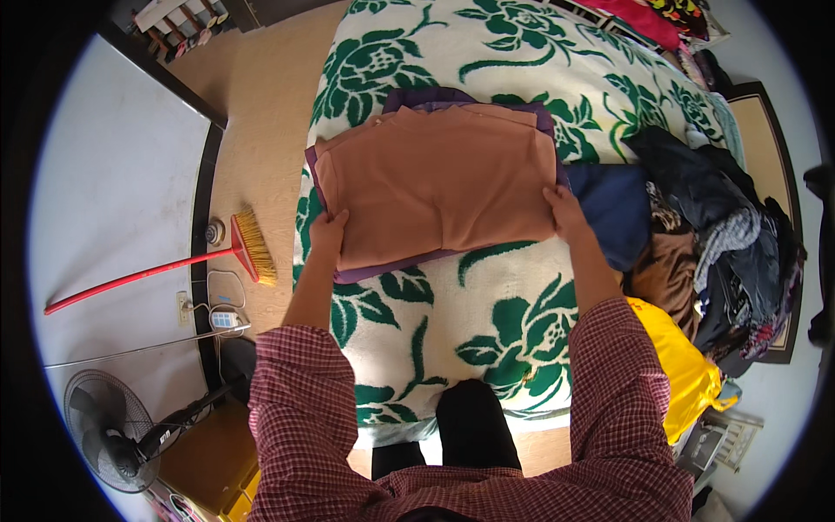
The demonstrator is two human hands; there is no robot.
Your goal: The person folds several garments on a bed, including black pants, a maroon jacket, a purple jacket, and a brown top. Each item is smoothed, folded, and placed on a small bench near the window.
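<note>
A folded salmon-brown top (444, 174) lies spread across the bed, its collar edge toward the far side. Beneath it, a purple garment (544, 119) peeks out along the far, left and near edges. My left hand (328, 233) grips the top's near left side, thumb above and the other fingers mostly hidden. At the near right side, my right hand (564, 214) is closed on the same top. Between the hands, shallow creases run through the cloth.
Under the clothes is a white blanket (461, 317) with green flowers. To the right are a navy cloth (611, 213), a heap of dark clothes (739, 235) and a yellow bag (678, 370). A red broom (248, 248) and a black fan (109, 435) stand left of the bed.
</note>
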